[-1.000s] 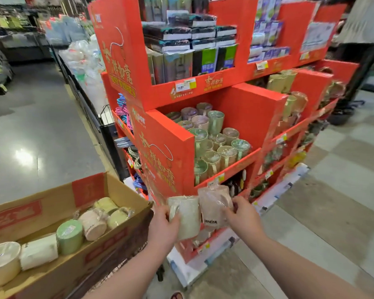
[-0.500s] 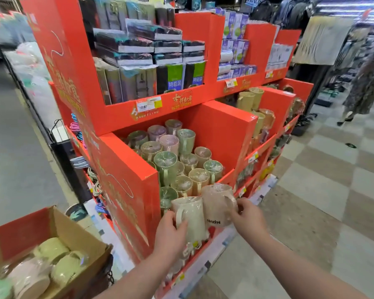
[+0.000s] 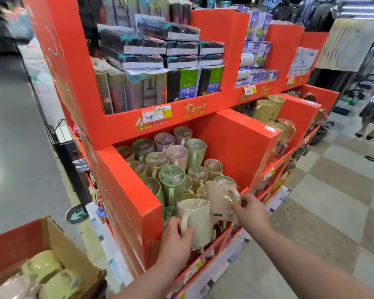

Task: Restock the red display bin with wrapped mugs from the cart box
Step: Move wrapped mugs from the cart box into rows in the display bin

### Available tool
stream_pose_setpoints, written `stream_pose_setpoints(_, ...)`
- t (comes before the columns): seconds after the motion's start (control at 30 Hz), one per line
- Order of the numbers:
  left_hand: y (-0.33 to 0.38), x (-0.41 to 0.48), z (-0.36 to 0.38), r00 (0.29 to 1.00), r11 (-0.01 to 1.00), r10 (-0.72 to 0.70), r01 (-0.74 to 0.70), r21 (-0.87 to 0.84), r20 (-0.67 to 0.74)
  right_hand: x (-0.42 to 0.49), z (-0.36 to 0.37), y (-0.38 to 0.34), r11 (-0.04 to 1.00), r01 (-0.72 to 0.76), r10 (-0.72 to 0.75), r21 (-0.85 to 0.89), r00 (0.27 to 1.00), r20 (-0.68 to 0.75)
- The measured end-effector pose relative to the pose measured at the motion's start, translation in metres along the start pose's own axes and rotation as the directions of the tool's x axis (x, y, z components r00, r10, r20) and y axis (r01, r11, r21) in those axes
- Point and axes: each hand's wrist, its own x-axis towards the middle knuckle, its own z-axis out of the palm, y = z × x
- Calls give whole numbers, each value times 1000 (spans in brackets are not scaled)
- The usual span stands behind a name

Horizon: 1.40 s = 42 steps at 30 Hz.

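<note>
Head view: plastic-wrapped pale green mug (image 3: 200,222), beige mug (image 3: 219,197).

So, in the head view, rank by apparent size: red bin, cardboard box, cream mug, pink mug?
1. Red bin
2. Cardboard box, partly cut off by the frame
3. Cream mug and pink mug: look alike, unranked

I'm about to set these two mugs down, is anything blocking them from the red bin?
Nothing stands between them and the red bin: the cream mug in the left hand and the pink mug in the right hand are at its front edge. Standing mugs crowd the space behind.
</note>
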Motion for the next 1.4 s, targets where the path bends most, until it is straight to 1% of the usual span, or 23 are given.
stream_pose_setpoints(0.13, 1, -1, 1, 1000, 1000, -11, 11, -15, -23, 28, 8, -13, 999, 30, -30, -15, 999, 38)
stream_pose_setpoints(0.27, 2, 0, 4, 996, 998, -55, 56, 16, -70, 60, 25, -23, 998, 67, -66, -5, 994, 89)
stream_pose_setpoints(0.4, 8, 3, 11, 979, 992, -127, 129, 5, -161, 91, 43, -27, 994, 107, -104, -15, 987, 124)
stream_pose_setpoints(0.57, 17, 1, 19, 932, 977, -211, 208, -42, -294, 120, 60, -26, 989, 140, -145, 41, 969, 198)
stream_pose_setpoints(0.67, 22, 0, 26, 911, 975, -220, 221, -37, -350, 128, 69, -24, 984, 172, -179, 48, 953, 243)
stream_pose_setpoints(0.73, 24, 0, 31, 903, 975, -213, 219, -26, -373, 127, 77, -25, 972, 226, -237, 70, 919, 315)
stream_pose_setpoints(0.83, 28, -2, 37, 880, 973, -214, 229, -14, -425, 123, 87, -26, 934, 355, -332, 33, 832, 445)
stream_pose_setpoints(0.9, 29, -2, 41, 858, 972, -218, 233, -27, -465, 121, 86, -26, 891, 453, -407, 27, 771, 490)
stream_pose_setpoints(0.97, 28, -2, 45, 833, 968, -240, 245, -55, -499, 125, 79, -24, 847, 528, -483, 54, 724, 492)
stream_pose_setpoints(1.07, 27, -1, 50, 798, 968, -234, 246, -55, -555, 140, 63, -20, 795, 603, -564, 66, 696, 444)
stream_pose_setpoints(1.13, 29, 0, 53, 778, 968, -234, 241, -68, -583, 155, 56, -19, 739, 673, -633, 25, 682, 367)
stream_pose_setpoints(1.17, 29, 0, 55, 769, 967, -240, 243, -77, -593, 163, 54, -21, 705, 709, -661, -17, 665, 347)
stream_pose_setpoints(1.2, 30, 1, 56, 762, 965, -250, 248, -89, -598, 170, 52, -23, 667, 742, -678, -70, 643, 356)
stream_pose_setpoints(1.27, 33, 1, 60, 749, 963, -261, 248, -108, -609, 183, 54, -25, 598, 789, -659, -140, 584, 473)
stream_pose_setpoints(1.3, 34, 1, 61, 744, 964, -258, 241, -112, -616, 187, 57, -25, 591, 795, -624, -137, 559, 546)
stream_pose_setpoints(1.33, 36, 0, 63, 740, 964, -259, 240, -116, -621, 190, 60, -26, 616, 779, -574, -117, 546, 610)
stream_pose_setpoints(1.37, 37, -1, 64, 737, 963, -262, 243, -118, -623, 191, 62, -27, 663, 744, -528, -82, 542, 654)
stream_pose_setpoints(1.4, 39, -1, 65, 734, 962, -267, 244, -124, -624, 192, 64, -28, 708, 705, -500, -41, 542, 676)
